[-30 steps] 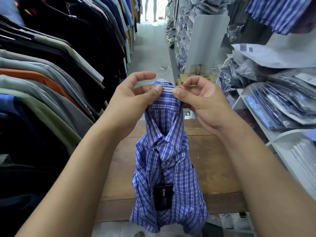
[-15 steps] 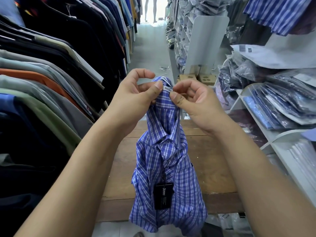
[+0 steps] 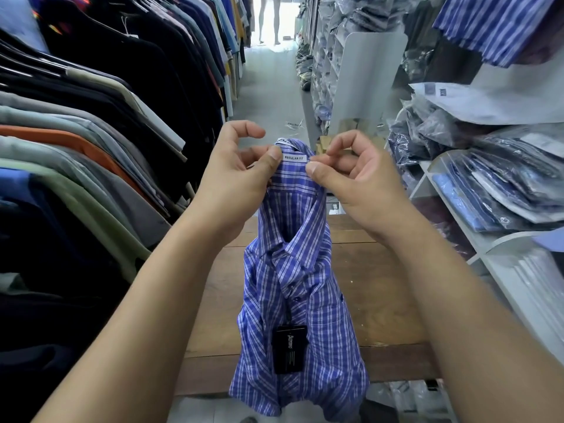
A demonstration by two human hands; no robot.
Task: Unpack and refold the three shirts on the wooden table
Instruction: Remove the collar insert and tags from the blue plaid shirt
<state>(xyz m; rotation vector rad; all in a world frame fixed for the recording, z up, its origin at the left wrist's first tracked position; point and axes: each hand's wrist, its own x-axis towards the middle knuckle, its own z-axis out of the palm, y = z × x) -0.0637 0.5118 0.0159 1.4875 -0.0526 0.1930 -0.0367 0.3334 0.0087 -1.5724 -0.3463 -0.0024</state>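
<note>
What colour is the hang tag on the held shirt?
Black card hang tag, pale lettering; head view.

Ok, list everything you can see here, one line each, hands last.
plaid shirt: one, blue and white, held up by its collar, centre
collar label: one, white, at the top of the collar
hang tag: one, black, hanging on the shirt's front
wooden table: one, brown, beneath the shirt
hanging garments: many; dark, grey, orange, green; on a rail at left
shelves: white, count unclear, along the right
bagged shirts: many, mostly blue and dark, on the shelves
striped shirt: one, blue and white, top right
left hand: pinches the collar's left side
right hand: pinches the collar's right side
</note>
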